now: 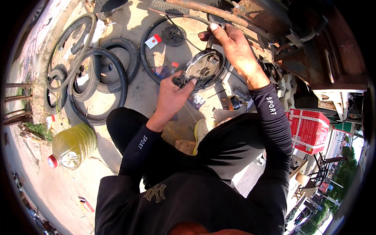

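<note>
In the head view a round metal hub assembly (pixel 203 64), with dark rim and central boss, is held tilted above the ground between my hands. My left hand (pixel 173 96) grips its lower left side, thumb pressed near the rim. My right hand (pixel 235 51) is closed round a dark metal piece (pixel 214 29) above the hub, thumb uppermost; exactly how this piece joins the hub is unclear. A thin black cable (pixel 184 39) runs behind the hub. Beyond it lie a black tire (pixel 145 58) and a dark spoked disc (pixel 173 36).
Several loose tires (pixel 120 70) lie at left, above a large bottle of yellow liquid (pixel 74 141). A rusty metal body (pixel 305 51) crowds the upper right, over a red box (pixel 308 131). Small packets (pixel 152 41) and scraps dot the ground. My bent knees are below my hands.
</note>
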`<move>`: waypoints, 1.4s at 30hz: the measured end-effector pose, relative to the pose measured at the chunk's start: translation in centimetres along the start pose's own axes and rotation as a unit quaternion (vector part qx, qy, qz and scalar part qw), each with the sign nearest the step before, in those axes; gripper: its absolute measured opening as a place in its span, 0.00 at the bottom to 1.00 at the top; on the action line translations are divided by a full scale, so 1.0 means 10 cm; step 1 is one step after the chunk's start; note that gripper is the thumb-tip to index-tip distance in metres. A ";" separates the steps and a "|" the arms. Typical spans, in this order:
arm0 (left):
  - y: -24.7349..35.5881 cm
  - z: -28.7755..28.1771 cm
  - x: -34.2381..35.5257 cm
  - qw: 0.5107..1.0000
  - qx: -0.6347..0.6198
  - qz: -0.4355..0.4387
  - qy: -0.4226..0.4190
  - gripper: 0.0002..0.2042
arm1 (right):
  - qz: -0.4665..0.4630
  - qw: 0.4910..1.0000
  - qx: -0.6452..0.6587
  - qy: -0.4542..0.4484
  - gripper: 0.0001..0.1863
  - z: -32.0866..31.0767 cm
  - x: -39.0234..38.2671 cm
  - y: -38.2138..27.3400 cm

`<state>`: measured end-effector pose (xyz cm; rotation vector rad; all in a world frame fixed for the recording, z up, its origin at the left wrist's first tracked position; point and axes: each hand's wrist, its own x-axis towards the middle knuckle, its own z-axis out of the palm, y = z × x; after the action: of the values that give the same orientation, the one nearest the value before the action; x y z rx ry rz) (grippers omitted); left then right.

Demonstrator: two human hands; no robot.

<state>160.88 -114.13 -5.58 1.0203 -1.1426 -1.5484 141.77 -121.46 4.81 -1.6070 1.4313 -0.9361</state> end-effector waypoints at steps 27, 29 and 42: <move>-0.28 -0.20 0.40 0.979 0.199 0.004 0.039 0.12 | -0.217 0.947 -0.235 -0.035 0.18 0.41 0.31 0.40; -0.07 -0.10 0.31 0.983 0.171 0.027 0.067 0.09 | 0.036 0.999 -0.032 -0.009 0.21 -0.10 0.51 0.44; -0.11 -0.08 0.25 0.968 0.195 0.146 0.068 0.06 | 0.300 0.919 0.249 -0.062 0.19 -0.11 0.16 0.85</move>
<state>160.87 -116.57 -7.05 1.1346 -1.4604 -1.0274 137.27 -123.74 -2.36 -0.7651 1.3364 -0.7315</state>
